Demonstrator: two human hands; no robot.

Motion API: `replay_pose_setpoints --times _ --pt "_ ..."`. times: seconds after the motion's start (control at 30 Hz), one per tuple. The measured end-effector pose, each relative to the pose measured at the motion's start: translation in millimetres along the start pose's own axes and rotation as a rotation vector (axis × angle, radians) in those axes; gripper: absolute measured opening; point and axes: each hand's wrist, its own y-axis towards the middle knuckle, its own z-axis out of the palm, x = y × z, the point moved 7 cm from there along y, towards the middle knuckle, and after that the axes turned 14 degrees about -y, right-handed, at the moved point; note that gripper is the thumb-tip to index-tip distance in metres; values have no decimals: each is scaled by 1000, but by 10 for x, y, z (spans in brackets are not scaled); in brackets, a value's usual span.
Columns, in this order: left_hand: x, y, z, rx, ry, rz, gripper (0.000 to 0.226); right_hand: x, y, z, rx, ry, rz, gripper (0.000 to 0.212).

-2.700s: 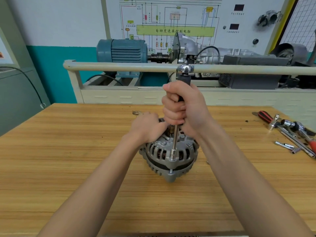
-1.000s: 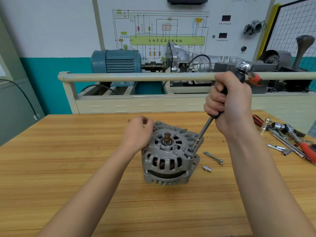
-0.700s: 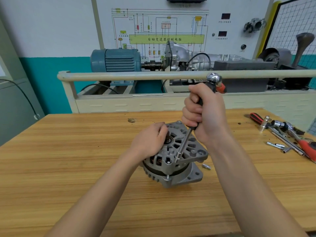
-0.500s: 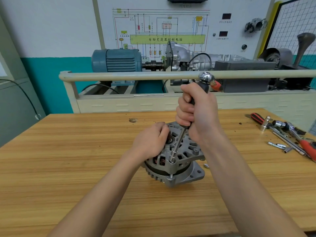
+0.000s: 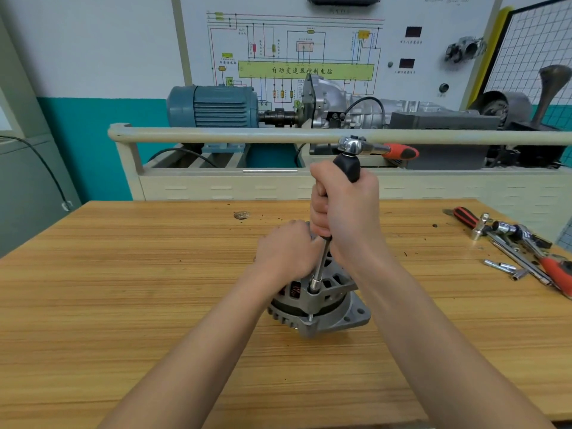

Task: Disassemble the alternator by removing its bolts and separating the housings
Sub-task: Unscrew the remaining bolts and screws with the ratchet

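- The alternator (image 5: 322,305) sits near the middle of the wooden table (image 5: 123,305), its ribbed housing facing up and tilted slightly toward the camera.
- The left hand (image 5: 286,250) is curled over the top left of the alternator, gripping it.
- The right hand (image 5: 346,212) is wrapped in a fist round the black handle of a socket driver (image 5: 320,267), which stands almost upright.
- The driver's socket tip sits on a bolt (image 5: 310,317) at the near edge of the housing; the bolt's lower end shows in the gap between the two housing halves.
- A ratchet (image 5: 377,148) with an orange grip is fixed to the top of the driver handle, pointing right.
- More tools (image 5: 520,249) lie at the table's right edge: a red-handled screwdriver, a ratchet, extension bars and sockets.
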Motion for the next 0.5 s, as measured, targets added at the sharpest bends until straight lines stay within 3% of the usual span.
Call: replay_pose_setpoints --times 0.27,0.5 --pt "56 38 1 -58 124 34 34 -79 129 244 371 49 34 41" --pt "105 104 27 -42 -27 70 19 -90 137 346 554 171 61 38"
